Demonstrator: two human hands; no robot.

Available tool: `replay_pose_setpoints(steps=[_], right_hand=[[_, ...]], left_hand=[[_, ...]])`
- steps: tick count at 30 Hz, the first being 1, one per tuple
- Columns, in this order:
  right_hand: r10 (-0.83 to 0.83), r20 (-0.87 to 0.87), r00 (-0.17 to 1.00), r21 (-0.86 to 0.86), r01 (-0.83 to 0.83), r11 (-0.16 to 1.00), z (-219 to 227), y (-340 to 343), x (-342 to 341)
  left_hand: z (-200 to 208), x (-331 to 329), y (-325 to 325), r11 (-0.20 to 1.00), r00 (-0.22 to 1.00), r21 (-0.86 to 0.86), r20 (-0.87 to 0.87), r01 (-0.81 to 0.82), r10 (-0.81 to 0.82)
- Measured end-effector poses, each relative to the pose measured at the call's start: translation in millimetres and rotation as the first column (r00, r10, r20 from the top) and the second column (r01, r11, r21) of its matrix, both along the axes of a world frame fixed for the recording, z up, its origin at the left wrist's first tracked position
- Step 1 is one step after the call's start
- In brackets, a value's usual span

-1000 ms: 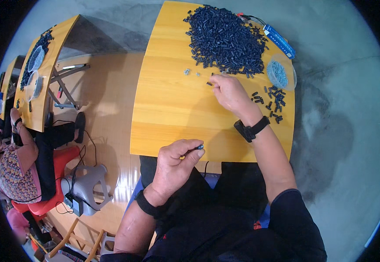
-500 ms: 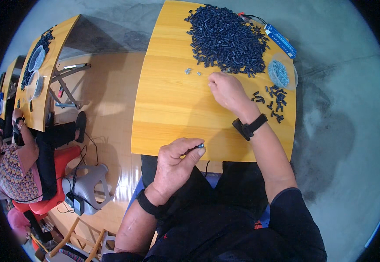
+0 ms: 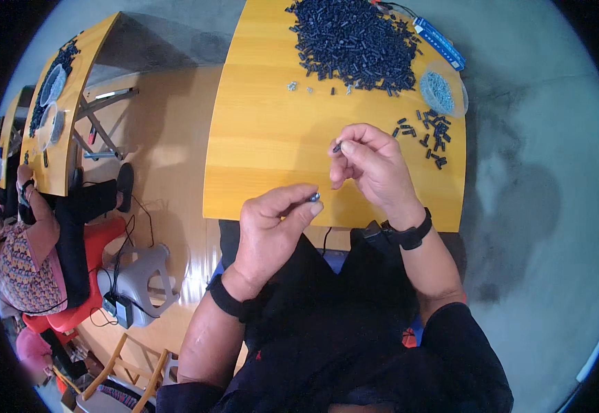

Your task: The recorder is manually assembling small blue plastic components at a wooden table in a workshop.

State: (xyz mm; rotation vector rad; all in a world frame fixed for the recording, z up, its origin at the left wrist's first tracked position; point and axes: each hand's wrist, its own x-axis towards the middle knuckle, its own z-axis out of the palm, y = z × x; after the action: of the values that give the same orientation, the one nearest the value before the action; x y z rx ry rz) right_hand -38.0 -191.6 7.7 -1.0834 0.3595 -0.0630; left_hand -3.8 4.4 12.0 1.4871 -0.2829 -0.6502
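Low over the table's near edge, my left hand [image 3: 272, 230] pinches a small dark cylindrical piece [image 3: 314, 197] with a shiny end between thumb and forefinger. To its right and slightly farther out, my right hand [image 3: 376, 168] has a small dark piece [image 3: 339, 146] in its fingertips; its exact kind is too small to tell. Beyond both hands lies a large heap of short black cylindrical pieces [image 3: 354, 45]. A clear round tub [image 3: 439, 93] of small silvery-blue metal parts stands at the right edge. Nearer than the tub, several black pieces [image 3: 437, 134] lie scattered.
A yellow wooden table [image 3: 258, 138] carries all this. Small silvery parts [image 3: 292, 86] lie before the heap. A blue-and-white box [image 3: 439, 43] with a cable sits far right. To the left, another person [image 3: 34, 255] sits at a similar table [image 3: 65, 144], beside a grey stool [image 3: 138, 279].
My right hand has come back from the heap's near edge toward my left hand, now with a small dark piece. My left hand keeps its pinch. The table sits higher in view.
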Motion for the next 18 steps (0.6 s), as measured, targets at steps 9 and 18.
replay_pose_setpoints(steps=[9, 18], right_hand=[[0.022, 0.045, 0.999, -0.008, -0.021, 1.000, 24.5, 16.8, -31.1], [0.081, 0.073, 0.994, -0.192, -0.066, 0.979, 28.7, 24.8, -40.0]], left_hand=[[4.7, -0.8, -0.3, 0.996, 1.000, -0.094, 0.024, -0.006, 0.008], [1.0, -1.6, -0.5, 0.995, 0.998, -0.080, 0.039, 0.053, -0.050]])
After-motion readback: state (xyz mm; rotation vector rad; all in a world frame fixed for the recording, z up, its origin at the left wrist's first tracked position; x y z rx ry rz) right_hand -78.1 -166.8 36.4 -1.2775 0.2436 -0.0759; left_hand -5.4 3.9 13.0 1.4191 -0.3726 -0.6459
